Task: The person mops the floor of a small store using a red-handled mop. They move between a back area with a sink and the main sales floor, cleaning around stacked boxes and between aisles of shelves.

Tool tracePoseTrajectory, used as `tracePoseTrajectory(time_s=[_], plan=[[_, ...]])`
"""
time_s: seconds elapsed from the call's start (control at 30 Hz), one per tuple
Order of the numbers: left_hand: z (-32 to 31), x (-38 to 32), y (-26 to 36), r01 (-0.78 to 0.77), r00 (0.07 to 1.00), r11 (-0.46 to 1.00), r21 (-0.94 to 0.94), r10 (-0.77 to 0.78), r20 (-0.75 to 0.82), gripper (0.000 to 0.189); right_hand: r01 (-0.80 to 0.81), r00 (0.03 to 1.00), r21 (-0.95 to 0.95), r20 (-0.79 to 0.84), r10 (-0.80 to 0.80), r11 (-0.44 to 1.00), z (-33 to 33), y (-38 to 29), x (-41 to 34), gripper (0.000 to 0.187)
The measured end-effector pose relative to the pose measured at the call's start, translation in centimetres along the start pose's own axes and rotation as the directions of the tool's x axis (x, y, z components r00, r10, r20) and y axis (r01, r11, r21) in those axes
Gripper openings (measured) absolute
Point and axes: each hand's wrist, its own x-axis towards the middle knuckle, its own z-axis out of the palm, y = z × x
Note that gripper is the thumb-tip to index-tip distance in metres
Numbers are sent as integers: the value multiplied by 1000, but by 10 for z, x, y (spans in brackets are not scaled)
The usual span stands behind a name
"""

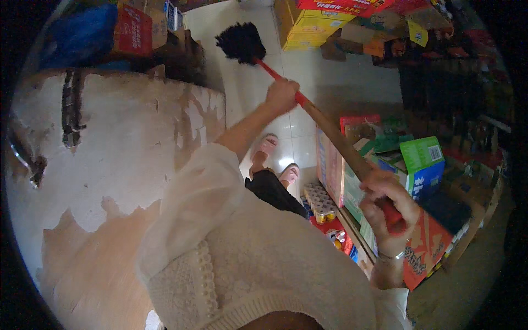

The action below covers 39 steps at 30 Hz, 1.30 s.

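Note:
A mop with a dark, shaggy head (pixel 241 43) and a long handle (pixel 336 134) slants across the view, its head on the tiled floor at the upper middle. My left hand (pixel 282 95) grips the handle's red lower part, not far above the head. Around the upper end, my right hand (pixel 390 206) is closed, slightly blurred, with a bit of red showing between the fingers. Below my left arm, my feet in pink shoes (pixel 266 145) stand on the pale tiles (pixel 291 119).
A worn door-like panel (pixel 119 119) with peeling surface fills the left side. Yellow cartons (pixel 315 31) stand at the top. Along the right are opened boxes, one green and blue (pixel 425 165), and a red-orange carton (pixel 427 247). Shrink-wrapped cans (pixel 319 202) sit near my feet.

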Motion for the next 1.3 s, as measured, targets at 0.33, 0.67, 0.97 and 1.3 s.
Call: tracePoseTrajectory(time_s=[0.33,0.67,0.97,1.3], plan=[[9,-85,142,-241,970,758,-606,192,-146,16,46,965,43,-261,-33,998,-88,-97,-91,27],[-94,-32,170,-393,914,756,-523,257,-315,31,347,687,-85,-655,-315,934,-127,-106,-159,28],[-72,71,66,-276,913,936,-219,184,-363,38,190,899,-122,-378,-222,974,-62,-14,-61,15],[64,86,-42,-29,998,991,-127,21,-61,42,-55,932,31,-357,62,998,30,101,11,16]])
